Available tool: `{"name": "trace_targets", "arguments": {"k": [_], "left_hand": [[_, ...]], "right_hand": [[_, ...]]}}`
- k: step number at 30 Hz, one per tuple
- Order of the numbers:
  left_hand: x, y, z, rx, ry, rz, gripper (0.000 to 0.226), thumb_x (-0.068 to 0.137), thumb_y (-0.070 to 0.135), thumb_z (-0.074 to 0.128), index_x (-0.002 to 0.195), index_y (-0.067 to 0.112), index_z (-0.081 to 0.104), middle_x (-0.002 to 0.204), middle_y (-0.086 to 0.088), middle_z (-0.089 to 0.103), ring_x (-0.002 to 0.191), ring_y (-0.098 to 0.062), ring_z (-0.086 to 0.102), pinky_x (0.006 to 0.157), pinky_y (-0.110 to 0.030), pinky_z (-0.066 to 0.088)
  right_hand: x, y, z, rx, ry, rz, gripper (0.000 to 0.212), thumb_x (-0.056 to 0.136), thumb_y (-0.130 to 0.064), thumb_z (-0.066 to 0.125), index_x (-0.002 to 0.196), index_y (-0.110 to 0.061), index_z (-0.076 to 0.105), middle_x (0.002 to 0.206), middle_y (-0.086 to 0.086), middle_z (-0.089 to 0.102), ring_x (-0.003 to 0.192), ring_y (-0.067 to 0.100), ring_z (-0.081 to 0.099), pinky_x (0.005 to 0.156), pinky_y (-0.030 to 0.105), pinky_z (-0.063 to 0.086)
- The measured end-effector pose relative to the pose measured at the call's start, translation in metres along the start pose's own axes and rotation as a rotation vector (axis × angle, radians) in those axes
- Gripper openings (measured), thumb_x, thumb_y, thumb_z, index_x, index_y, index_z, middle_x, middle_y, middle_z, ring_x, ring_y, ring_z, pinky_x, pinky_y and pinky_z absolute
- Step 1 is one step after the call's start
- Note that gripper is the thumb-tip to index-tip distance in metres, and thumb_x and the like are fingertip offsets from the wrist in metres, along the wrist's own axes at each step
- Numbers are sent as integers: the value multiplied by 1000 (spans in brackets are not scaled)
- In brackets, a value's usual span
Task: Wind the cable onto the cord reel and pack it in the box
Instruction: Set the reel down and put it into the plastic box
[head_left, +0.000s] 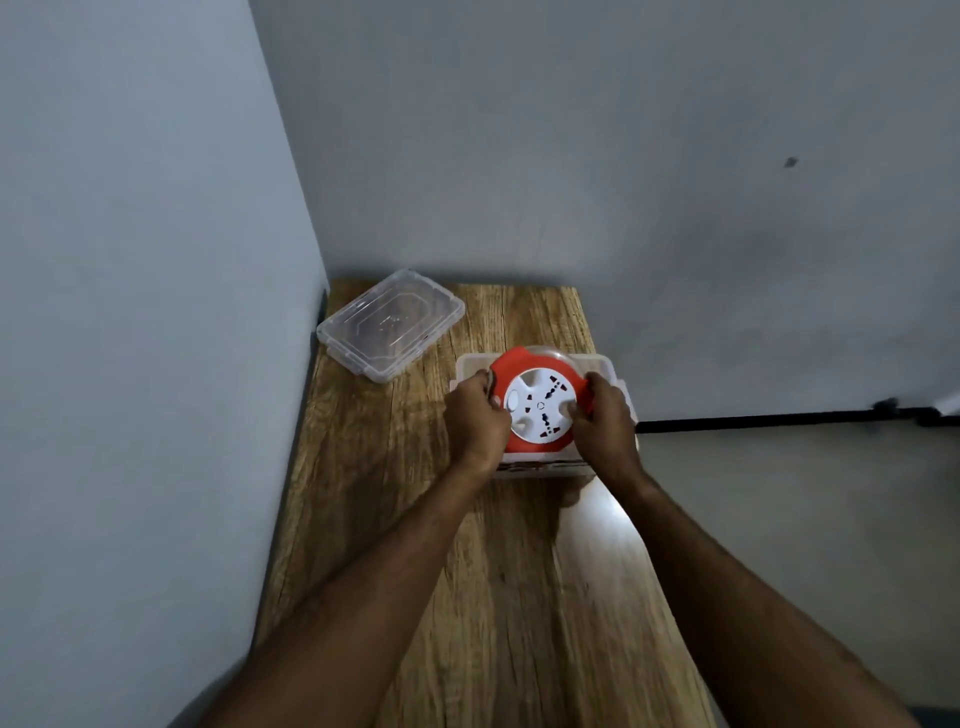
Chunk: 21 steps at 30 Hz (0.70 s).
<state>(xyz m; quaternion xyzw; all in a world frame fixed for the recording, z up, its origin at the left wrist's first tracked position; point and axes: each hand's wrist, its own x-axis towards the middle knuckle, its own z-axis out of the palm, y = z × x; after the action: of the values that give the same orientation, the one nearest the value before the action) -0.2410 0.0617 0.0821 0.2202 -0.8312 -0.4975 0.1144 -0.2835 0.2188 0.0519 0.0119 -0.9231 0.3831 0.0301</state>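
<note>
left hand (475, 413) and right hand (602, 415) grip opposite edges of a round orange-and-white plastic cord reel (537, 402), held over a clear plastic box (608, 371) beneath them. best lowered level, centred, fingers released last.

Wooden table (467, 597), light brown grain, long and narrow, pushed into a room corner. A bright glare patch sits on its surface near the right edge, about mid-length. Grey-blue wall (130, 312) runs along the table's left side; a second grey wall (623, 130) stands behind its far end, and the two meet at a vertical corner line. A small dark mark (790, 162) shows on the back wall, upper right. A black bar (753, 419) runs horizontally right of the table, reaching the frame's right edge, with a darker fitting (885, 404) on it near that end. Grey floor (805, 519) lies below the bar.
</note>
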Motion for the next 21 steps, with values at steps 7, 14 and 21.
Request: {"name": "trace_targets", "arguments": {"k": [7, 14, 21], "left_hand": [[12, 5, -4, 281, -186, -92, 20, 87, 1, 60, 107, 1, 66, 115, -16, 65, 104, -34, 65, 70, -32, 48], [14, 7, 1, 375, -277, -112, 33, 88, -3, 63, 120, 1, 62, 124, -17, 64, 114, -36, 64, 83, -41, 57], [14, 7, -6, 343, -297, -90, 30, 87, 3, 65, 116, 1, 63, 118, -17, 67, 108, -37, 66, 70, -33, 47]], "right_hand": [[7, -2, 13, -381, -154, 97, 25, 94, -18, 57, 115, -5, 54, 115, 17, 66, 101, 37, 65, 79, 41, 51], [7, -5, 16, -468, -262, 128, 29, 95, -26, 57, 117, -7, 53, 114, 15, 67, 99, 33, 65, 79, 40, 53], [1, -10, 14, -481, -218, 95, 29, 94, -29, 58, 114, -8, 56, 111, 14, 68, 96, 31, 66, 79, 42, 57]]}}
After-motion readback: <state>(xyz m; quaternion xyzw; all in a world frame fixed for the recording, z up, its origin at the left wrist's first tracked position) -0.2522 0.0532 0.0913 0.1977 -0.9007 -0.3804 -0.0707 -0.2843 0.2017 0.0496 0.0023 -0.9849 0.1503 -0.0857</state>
